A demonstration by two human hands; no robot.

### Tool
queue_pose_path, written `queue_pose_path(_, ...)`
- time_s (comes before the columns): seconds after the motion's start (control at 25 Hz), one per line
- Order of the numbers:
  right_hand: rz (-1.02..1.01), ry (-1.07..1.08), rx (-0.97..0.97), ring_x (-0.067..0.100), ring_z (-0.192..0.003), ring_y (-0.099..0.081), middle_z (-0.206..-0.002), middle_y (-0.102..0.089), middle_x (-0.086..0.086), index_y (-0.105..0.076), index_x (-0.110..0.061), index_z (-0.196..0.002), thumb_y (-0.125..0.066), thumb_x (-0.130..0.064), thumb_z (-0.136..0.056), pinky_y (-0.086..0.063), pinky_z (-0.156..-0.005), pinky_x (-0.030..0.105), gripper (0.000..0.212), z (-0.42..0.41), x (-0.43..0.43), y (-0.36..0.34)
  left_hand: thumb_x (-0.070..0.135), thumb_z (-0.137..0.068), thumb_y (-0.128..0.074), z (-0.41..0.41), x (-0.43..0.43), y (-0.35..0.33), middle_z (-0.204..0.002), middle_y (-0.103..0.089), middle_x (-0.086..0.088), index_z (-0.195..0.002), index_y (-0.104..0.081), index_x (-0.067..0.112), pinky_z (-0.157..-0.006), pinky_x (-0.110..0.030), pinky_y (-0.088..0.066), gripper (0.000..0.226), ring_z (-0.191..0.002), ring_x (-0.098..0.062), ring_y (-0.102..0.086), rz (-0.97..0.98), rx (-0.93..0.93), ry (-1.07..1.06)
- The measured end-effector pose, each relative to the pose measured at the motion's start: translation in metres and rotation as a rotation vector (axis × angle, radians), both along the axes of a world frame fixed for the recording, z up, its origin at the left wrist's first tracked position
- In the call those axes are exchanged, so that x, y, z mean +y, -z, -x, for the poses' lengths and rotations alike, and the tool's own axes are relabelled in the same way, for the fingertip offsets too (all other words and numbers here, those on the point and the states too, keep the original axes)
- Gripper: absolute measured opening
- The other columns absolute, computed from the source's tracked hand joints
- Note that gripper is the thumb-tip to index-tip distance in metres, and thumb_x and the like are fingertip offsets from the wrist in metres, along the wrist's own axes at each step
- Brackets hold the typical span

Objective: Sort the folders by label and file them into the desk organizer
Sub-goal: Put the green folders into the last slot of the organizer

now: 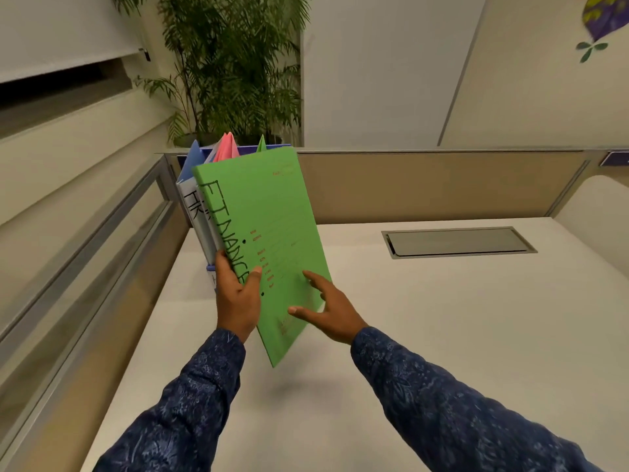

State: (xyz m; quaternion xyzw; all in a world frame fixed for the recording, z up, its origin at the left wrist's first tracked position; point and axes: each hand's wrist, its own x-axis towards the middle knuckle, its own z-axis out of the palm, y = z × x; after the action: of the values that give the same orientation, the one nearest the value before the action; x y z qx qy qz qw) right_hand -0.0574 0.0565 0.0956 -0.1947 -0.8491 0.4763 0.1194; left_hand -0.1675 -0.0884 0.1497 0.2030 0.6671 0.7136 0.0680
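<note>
Holding the green folder (pixel 272 212) up to the organizer (pixel 269 149).
Left grip (pixel 238 294) pinches the spine edge, thumb over the FINANCE label, so the folder stands on edge and tilted, probably to slide in beside the filed folders (pixel 226 148). Right grip (pixel 330 311) lies wide, straight fingers steadying the cover. Folder hangs above the tabletop (pixel 442 335), far end by the organizer.
</note>
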Motion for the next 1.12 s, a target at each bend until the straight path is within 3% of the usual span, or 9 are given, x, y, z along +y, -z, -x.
queue_pose_path(0.2, -0.123, -0.129, 0.012, 0.009, -0.147, -0.018, -0.163, -0.017, -0.004, -0.024, -0.029, -0.153, -0.082, -0.057, -0.066, -0.020, -0.118, 0.031, 0.108, 0.034, -0.010, -0.021, -0.009, -0.094, -0.048, 0.019, 0.029, -0.035, -0.140, -0.048, -0.011, -0.144, -0.027, 0.007, -0.100, -0.023, -0.049, 0.057, -0.126, -0.019, -0.053, -0.143, 0.134, -0.138)
queue_pose_path(0.36, -0.155, -0.130, 0.039, 0.016, -0.148, -0.021, -0.163, -0.018, 0.000, -0.017, -0.024, -0.155, -0.084, -0.034, -0.073, -0.026, -0.120, 0.038, 0.106, 0.060, -0.007, -0.028, -0.008, -0.094, -0.048, 0.022, 0.052, -0.045, -0.133, -0.046, -0.004, -0.147, -0.020, 0.001, -0.091, -0.007, -0.045, 0.061, -0.116, -0.008, -0.054, -0.179, 0.167, -0.216)
queue_pose_path(0.44, -0.134, -0.120, 0.065, 0.018, -0.145, -0.029, -0.161, -0.026, 0.000, -0.019, -0.023, -0.155, -0.081, -0.021, -0.077, -0.032, -0.117, 0.041, 0.099, 0.072, -0.003, -0.028, -0.010, -0.090, -0.050, 0.027, 0.059, -0.046, -0.125, -0.050, 0.003, -0.142, -0.026, 0.002, -0.090, -0.008, -0.046, 0.059, -0.107, 0.004, -0.056, -0.165, 0.205, -0.241)
queue_pose_path(0.6, -0.100, -0.091, 0.082, 0.021, -0.139, -0.038, -0.157, -0.034, -0.001, -0.018, -0.030, -0.155, -0.072, -0.006, -0.080, -0.038, -0.108, 0.032, 0.095, 0.091, 0.012, -0.020, -0.013, -0.083, -0.053, 0.043, 0.069, -0.050, -0.118, -0.049, 0.020, -0.125, -0.032, 0.043, -0.092, -0.015, -0.048, 0.073, -0.106, 0.012, -0.057, -0.116, 0.274, -0.207)
queue_pose_path(0.76, -0.124, -0.053, 0.086, 0.023, -0.136, -0.041, -0.154, -0.037, 0.002, -0.018, -0.032, -0.154, -0.070, -0.003, -0.082, -0.036, -0.105, 0.029, 0.094, 0.110, 0.031, -0.010, -0.004, -0.083, -0.059, 0.074, 0.083, -0.055, -0.125, -0.056, -0.007, -0.133, -0.035, 0.010, -0.094, -0.033, -0.054, 0.058, -0.110, -0.015, -0.062, -0.026, 0.354, -0.144)
queue_pose_path(0.84, -0.152, -0.034, 0.081, 0.023, -0.137, -0.040, -0.155, -0.037, 0.002, -0.017, -0.031, -0.155, -0.069, -0.004, -0.083, -0.034, -0.105, 0.028, 0.093, 0.119, 0.040, -0.007, 0.003, -0.083, -0.060, 0.091, 0.091, -0.062, -0.121, -0.055, -0.006, -0.129, -0.033, 0.016, -0.093, -0.040, -0.054, 0.055, -0.108, -0.021, -0.060, 0.032, 0.418, -0.140)
queue_pose_path(0.88, -0.166, -0.029, 0.076, 0.023, -0.137, -0.040, -0.155, -0.037, 0.002, -0.017, -0.031, -0.155, -0.069, -0.005, -0.083, -0.036, -0.106, 0.030, 0.093, 0.124, 0.044, -0.006, 0.004, -0.082, -0.061, 0.099, 0.095, -0.065, -0.120, -0.053, -0.004, -0.132, -0.030, 0.018, -0.091, -0.038, -0.055, 0.060, -0.107, -0.018, -0.059, 0.064, 0.457, -0.144)
queue_pose_path(1.0, -0.221, -0.012, 0.053, 0.027, -0.128, -0.050, -0.151, -0.043, 0.003, -0.015, -0.034, -0.155, -0.072, -0.011, -0.084, -0.046, -0.102, 0.042, 0.094, 0.137, 0.057, -0.002, 0.004, -0.081, -0.062, 0.120, 0.107, -0.073, -0.109, -0.052, 0.009, -0.145, -0.018, 0.010, -0.071, -0.005, -0.049, 0.079, -0.092, 0.014, -0.055, 0.189, 0.589, -0.161)
queue_pose_path(1.12, -0.289, -0.017, 0.003, 0.031, -0.119, -0.057, -0.147, -0.048, 0.005, -0.013, -0.038, -0.155, -0.072, -0.015, -0.084, -0.051, -0.092, 0.048, 0.094, 0.148, 0.070, 0.001, 0.011, -0.078, -0.065, 0.136, 0.114, -0.079, -0.104, -0.057, 0.011, -0.150, -0.009, 0.019, -0.057, -0.003, -0.047, 0.091, -0.076, 0.008, -0.062, 0.264, 0.643, -0.154)
